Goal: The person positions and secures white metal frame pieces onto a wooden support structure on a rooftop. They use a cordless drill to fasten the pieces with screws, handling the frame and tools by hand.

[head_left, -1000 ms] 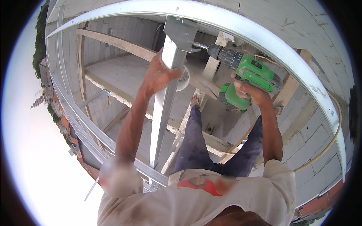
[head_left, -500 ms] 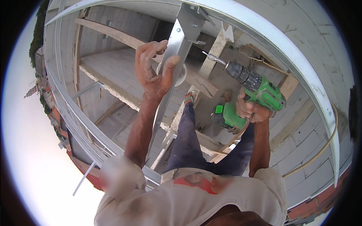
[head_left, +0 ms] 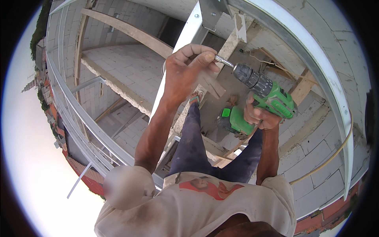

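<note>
My right hand (head_left: 261, 117) is wrapped round the grip of a green and black cordless drill (head_left: 276, 100), held with its chuck toward the upper left. A silver bit holder (head_left: 225, 61) sticks out of the chuck. My left hand (head_left: 183, 75) is closed, thumb and forefinger pinched together right at the holder's tip. Whatever small thing the fingertips hold is hidden. Behind this hand runs a shiny metal channel (head_left: 185, 36), joined at the top to a metal bracket (head_left: 213, 15) with screw heads in it.
A long metal profile (head_left: 306, 41) curves across the top and right, with a yellowish cable (head_left: 327, 168) beside it. Several metal profiles (head_left: 94, 132) lie at left. Below are block walls, a wooden plank (head_left: 130, 33) and a concrete ledge (head_left: 118, 91). My sandalled foot (head_left: 196, 97) rests on a narrow beam.
My left hand has moved right from beside the metal channel to the tip of the bit holder, and its fingers have closed into a pinch. The drill has hardly moved.
</note>
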{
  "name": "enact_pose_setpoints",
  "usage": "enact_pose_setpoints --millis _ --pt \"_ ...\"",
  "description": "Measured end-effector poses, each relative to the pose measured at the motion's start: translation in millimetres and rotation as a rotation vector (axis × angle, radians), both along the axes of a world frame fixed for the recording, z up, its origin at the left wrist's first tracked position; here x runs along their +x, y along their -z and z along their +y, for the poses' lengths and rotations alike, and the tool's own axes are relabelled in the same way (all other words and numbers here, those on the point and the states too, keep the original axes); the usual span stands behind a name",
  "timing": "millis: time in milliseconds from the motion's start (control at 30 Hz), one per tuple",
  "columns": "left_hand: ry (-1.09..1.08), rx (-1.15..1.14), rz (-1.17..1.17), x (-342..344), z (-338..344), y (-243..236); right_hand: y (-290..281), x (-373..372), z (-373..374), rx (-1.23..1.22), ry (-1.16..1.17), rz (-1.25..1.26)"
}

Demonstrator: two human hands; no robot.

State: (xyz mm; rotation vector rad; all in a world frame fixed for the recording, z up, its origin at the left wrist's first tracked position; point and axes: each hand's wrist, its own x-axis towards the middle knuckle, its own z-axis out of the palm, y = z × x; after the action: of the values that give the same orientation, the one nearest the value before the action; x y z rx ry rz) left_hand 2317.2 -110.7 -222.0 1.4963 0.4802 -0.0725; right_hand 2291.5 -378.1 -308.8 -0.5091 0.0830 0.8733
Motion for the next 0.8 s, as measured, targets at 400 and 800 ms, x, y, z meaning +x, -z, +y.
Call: enact_pose_setpoints --millis 400,800 --pt "0.121 -0.066 0.169 13.9 11.0 7.4 -4.2 -5.1 -5.0 -0.432 0.038 -0.214" --pt "0.349 0.955 0.018 -13.1 72.6 -21.3 -26.8 17.0 4.9 -0.261 0.064 -0.124"
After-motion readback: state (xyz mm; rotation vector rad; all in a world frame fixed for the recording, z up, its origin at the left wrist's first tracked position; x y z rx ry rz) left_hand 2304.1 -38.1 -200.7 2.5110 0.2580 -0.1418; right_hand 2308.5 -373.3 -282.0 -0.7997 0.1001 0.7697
